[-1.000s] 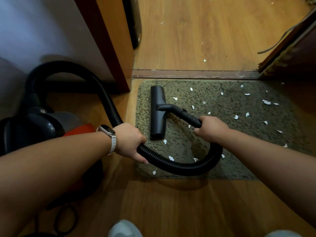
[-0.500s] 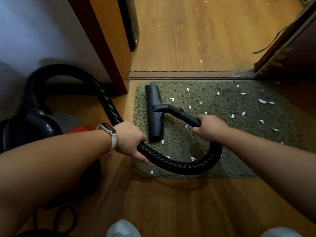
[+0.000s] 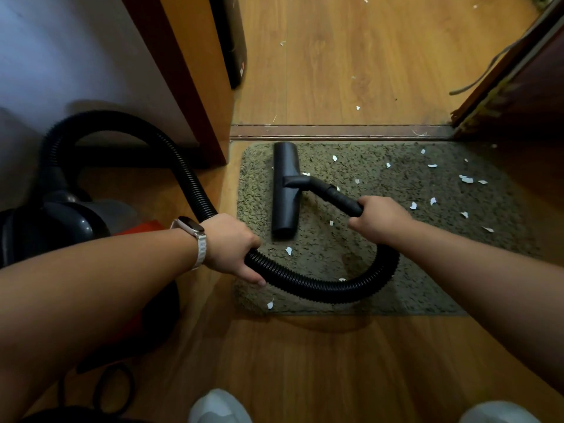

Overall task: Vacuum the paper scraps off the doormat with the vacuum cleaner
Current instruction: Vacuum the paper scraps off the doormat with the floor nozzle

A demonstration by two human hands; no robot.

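Note:
A grey-green doormat (image 3: 442, 270) lies before the door threshold, dotted with several white paper scraps (image 3: 466, 179), most on its right half. The black floor nozzle (image 3: 285, 190) rests lengthwise on the mat's left part. My right hand (image 3: 378, 221) grips the rigid black tube just behind the nozzle. My left hand (image 3: 229, 247), with a white watch on the wrist, holds the ribbed black hose (image 3: 320, 286), which loops over the mat's near edge. The vacuum cleaner body (image 3: 61, 227), black and red, sits on the floor at the left.
A wooden door frame (image 3: 189, 87) and white wall stand at the left. The threshold strip (image 3: 335, 131) crosses beyond the mat, with wood floor and a few scraps behind it. A dark door (image 3: 518, 87) is at the right. My shoes (image 3: 218, 407) show at the bottom.
The nozzle has slid a little to the left across the mat, over a scrap or two. Both hands keep their hold on tube and hose.

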